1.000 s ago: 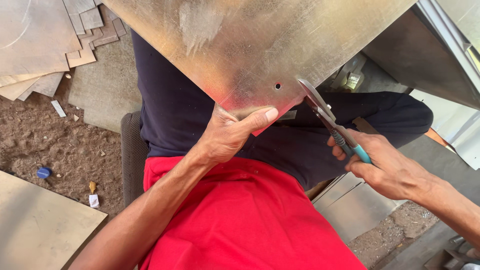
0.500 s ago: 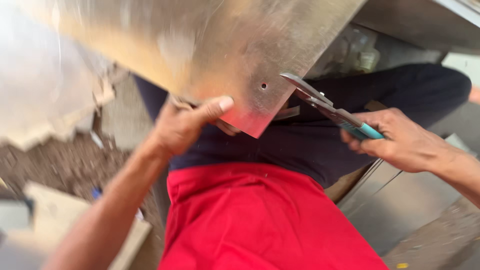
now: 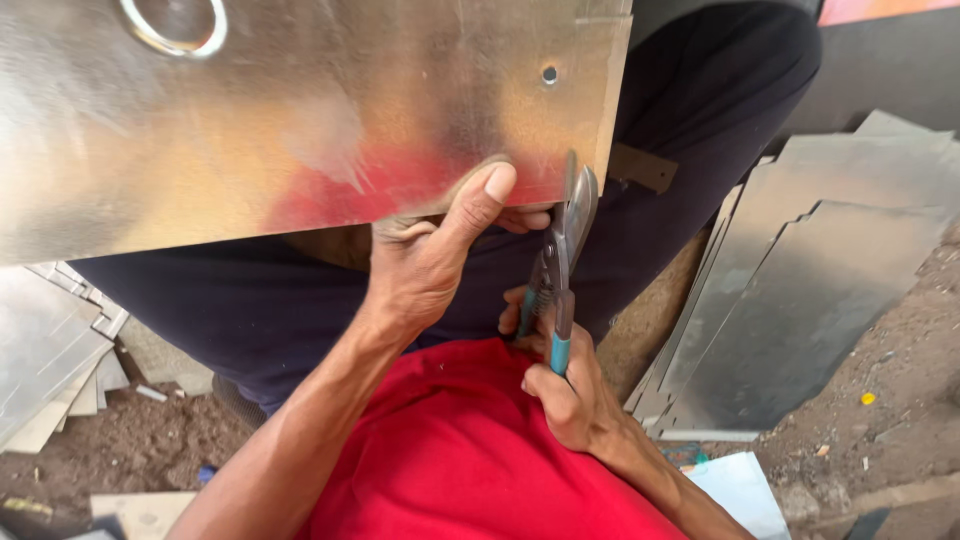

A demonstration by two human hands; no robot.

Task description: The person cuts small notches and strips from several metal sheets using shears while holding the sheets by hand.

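Fingers point(image 3: 500, 185) on metal sheet point(image 3: 300, 110), snips point(image 3: 560, 260) alongside

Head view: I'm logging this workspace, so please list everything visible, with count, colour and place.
Metal sheet: one, shiny silver with a red reflection, across the top, held over the lap; it has a small hole near its right edge and a ring-shaped opening at top left.
Tin snips: one, grey blades with teal handles, centre, blades at the sheet's lower edge.
Stacked cut sheets: several, grey, on the ground at right.
Sheet offcuts: several, silver, on the ground at left.
Dirt ground: brown, littered with small scraps.
Red shirt: one, bottom centre.
Dark trousers: one pair, under the sheet.
Left hand: grip on the sheet's lower edge, thumb on top.
Right hand: grip around the snips' handles.
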